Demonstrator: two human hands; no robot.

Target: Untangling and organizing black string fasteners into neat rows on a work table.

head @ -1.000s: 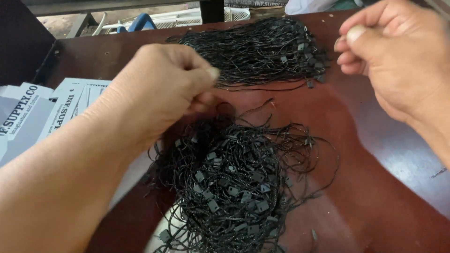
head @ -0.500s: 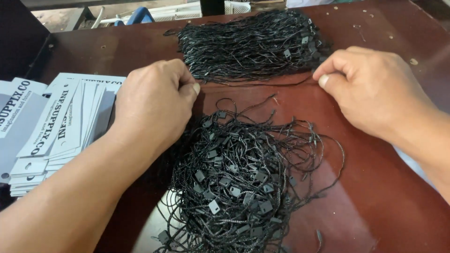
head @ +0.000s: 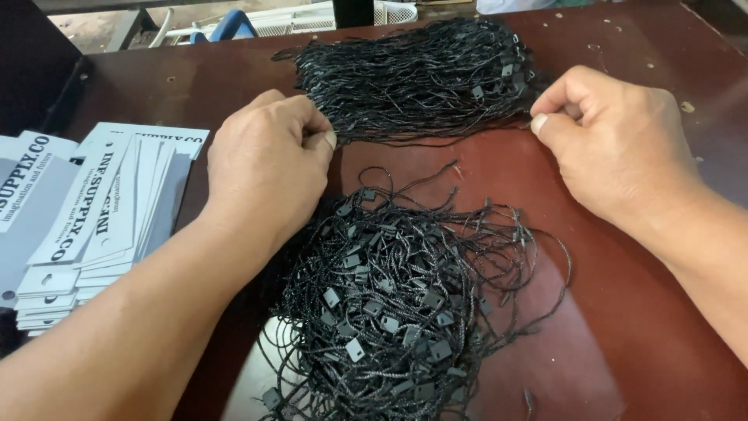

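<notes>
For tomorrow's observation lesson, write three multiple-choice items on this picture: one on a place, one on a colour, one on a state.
1. Where does the stack of white card tags lie?
A. left of the left hand
B. right of the right hand
C. on the tangled cords

2. What colour are the cords in the straightened bundle?
A. white
B. black
C. red

3. How do the cords in the near pile lie?
A. tied in a neat coil
B. loose and tangled
C. sealed in a bag

Answers: 1 A, the cards sit beyond the left hand at the table's left edge; 2 B, all strands are black; 3 B, loops cross every way. The right hand pinches a strand.
</notes>
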